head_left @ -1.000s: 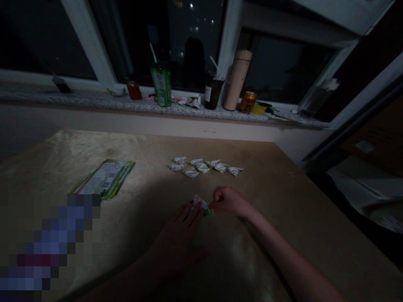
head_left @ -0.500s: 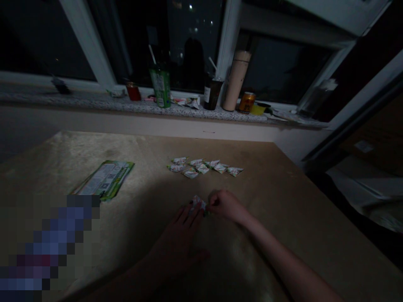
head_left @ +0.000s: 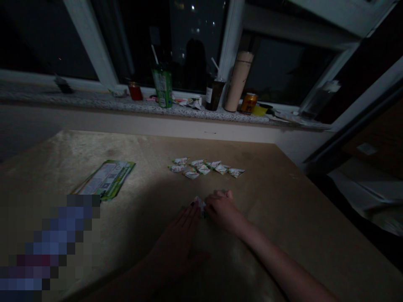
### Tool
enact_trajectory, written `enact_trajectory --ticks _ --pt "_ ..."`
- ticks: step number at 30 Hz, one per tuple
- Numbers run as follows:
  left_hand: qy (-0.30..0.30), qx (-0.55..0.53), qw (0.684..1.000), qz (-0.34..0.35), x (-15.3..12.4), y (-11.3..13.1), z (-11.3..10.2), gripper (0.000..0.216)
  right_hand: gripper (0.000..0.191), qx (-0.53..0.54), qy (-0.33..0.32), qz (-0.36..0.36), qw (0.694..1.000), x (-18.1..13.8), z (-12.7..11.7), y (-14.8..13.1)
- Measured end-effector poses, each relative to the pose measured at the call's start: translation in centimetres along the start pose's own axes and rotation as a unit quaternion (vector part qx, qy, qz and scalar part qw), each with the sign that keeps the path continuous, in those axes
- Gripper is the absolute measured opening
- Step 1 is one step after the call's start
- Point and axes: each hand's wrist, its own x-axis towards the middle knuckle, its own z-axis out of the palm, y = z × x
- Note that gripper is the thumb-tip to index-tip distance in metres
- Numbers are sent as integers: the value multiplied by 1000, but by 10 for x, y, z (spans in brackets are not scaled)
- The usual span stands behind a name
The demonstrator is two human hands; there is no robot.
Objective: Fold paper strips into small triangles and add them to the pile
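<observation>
Both hands meet on folded paper piece (head_left: 199,204) at worktop (head_left: 283,201) centre, left hand (head_left: 181,235) flat, right hand (head_left: 222,207) pinching its 3 o'clock edge; press creases firmly, edges aligned.

We see our left hand (head_left: 179,235) and right hand (head_left: 223,209) bare, with no glove or ring visible. Both forearms are without sleeves. The left fingertips (head_left: 192,204) carry dark nail polish.
</observation>
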Motion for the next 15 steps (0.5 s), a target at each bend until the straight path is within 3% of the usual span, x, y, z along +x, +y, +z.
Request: enact_trajectory --ticks 6,15 --pt "9 1 1000 -2 -2 -3 6 94 16 -24 -12 -97 995 2 9 -6" --pt "26 33 999 10 -2 -5 1 80 23 -52 -21 -89 994 0 7 -12"
